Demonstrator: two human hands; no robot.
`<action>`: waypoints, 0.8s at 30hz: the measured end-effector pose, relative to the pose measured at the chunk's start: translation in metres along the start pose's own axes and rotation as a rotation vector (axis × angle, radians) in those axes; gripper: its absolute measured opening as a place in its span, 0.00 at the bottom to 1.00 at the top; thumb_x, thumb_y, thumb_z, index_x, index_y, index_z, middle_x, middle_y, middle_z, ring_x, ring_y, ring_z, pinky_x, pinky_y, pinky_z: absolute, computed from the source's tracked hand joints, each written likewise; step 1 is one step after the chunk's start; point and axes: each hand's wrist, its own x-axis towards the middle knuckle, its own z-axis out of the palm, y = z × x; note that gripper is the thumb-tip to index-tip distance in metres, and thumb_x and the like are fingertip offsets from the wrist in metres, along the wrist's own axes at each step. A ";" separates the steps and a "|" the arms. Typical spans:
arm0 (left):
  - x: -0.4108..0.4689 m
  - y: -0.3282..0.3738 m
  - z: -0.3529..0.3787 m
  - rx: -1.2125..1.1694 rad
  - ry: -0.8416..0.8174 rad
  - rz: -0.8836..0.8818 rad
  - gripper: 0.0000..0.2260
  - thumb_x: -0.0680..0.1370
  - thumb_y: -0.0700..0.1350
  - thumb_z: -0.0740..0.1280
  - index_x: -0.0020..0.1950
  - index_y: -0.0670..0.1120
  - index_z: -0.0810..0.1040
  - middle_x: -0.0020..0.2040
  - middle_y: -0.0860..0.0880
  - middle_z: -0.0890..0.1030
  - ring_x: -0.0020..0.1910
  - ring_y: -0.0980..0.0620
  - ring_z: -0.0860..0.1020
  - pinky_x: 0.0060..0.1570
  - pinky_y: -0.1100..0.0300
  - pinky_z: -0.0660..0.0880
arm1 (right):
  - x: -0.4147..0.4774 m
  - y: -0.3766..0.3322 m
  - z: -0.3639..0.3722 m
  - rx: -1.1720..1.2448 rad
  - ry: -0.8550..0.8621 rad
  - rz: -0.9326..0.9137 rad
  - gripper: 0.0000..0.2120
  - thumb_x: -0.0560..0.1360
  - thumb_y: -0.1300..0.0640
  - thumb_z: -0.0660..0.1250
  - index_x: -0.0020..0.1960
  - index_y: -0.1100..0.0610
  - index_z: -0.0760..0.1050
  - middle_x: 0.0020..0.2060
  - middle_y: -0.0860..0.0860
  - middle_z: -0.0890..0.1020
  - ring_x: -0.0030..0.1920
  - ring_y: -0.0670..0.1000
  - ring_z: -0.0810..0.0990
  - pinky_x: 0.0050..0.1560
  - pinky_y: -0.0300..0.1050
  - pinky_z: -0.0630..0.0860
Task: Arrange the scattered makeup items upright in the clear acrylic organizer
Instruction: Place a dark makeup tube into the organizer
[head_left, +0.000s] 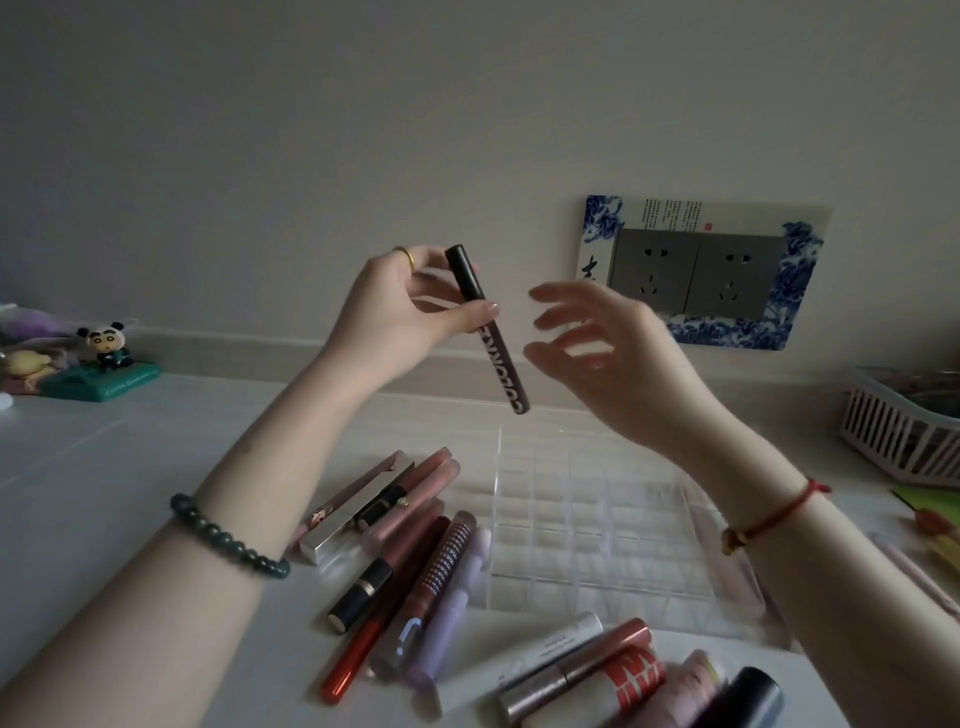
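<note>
Makeup is lying scattered on the pale table (130, 457) while the left hand (395, 306) is holding a dark tube (503, 364) in the air above the clear acrylic organizer (587, 525). Its thumb and fingers are pinching the tube just under the black cap, and the tube is hanging tilted, cap uppermost, with white lettering running down its brownish barrel. The right hand (613, 358) is hovering just beside the tube, blurred, with its fingers spread and gently curved, gripping nothing and apart from the tube. The organizer is sitting flat on the table between the two forearms, showing its grid of small compartments. One cluster of lipsticks and slim tubes (410, 561) is lying on its side just beside the organizer's left edge, and a second cluster (597, 670) is lying in front of it, nearest the camera. A dark bead bracelet (228, 540) is circling the left wrist and a red cord (774, 512) the right. A framed double socket (696, 273) is showing on the wall behind the hands, a panda figurine (106, 345) is standing far left, and a slatted basket (898, 431) is sitting far right.
</note>
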 end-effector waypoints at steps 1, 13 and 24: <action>0.000 -0.002 0.006 -0.019 -0.013 -0.003 0.12 0.64 0.44 0.75 0.44 0.49 0.77 0.38 0.54 0.82 0.38 0.56 0.81 0.49 0.55 0.77 | 0.001 0.003 0.005 0.012 -0.023 0.018 0.19 0.69 0.54 0.67 0.60 0.50 0.71 0.49 0.47 0.79 0.45 0.43 0.79 0.49 0.41 0.79; -0.007 -0.009 0.032 -0.155 -0.087 -0.021 0.14 0.58 0.52 0.74 0.40 0.50 0.80 0.36 0.55 0.83 0.39 0.57 0.81 0.42 0.60 0.78 | -0.006 0.029 0.022 0.227 0.081 0.084 0.08 0.69 0.62 0.70 0.48 0.58 0.79 0.37 0.50 0.83 0.36 0.44 0.82 0.43 0.38 0.80; -0.010 -0.023 0.038 -0.119 -0.141 -0.034 0.08 0.65 0.41 0.74 0.41 0.50 0.79 0.36 0.56 0.82 0.36 0.61 0.80 0.43 0.68 0.77 | -0.009 0.040 0.036 0.205 0.065 0.138 0.08 0.67 0.62 0.71 0.46 0.54 0.79 0.36 0.51 0.84 0.36 0.45 0.83 0.44 0.37 0.80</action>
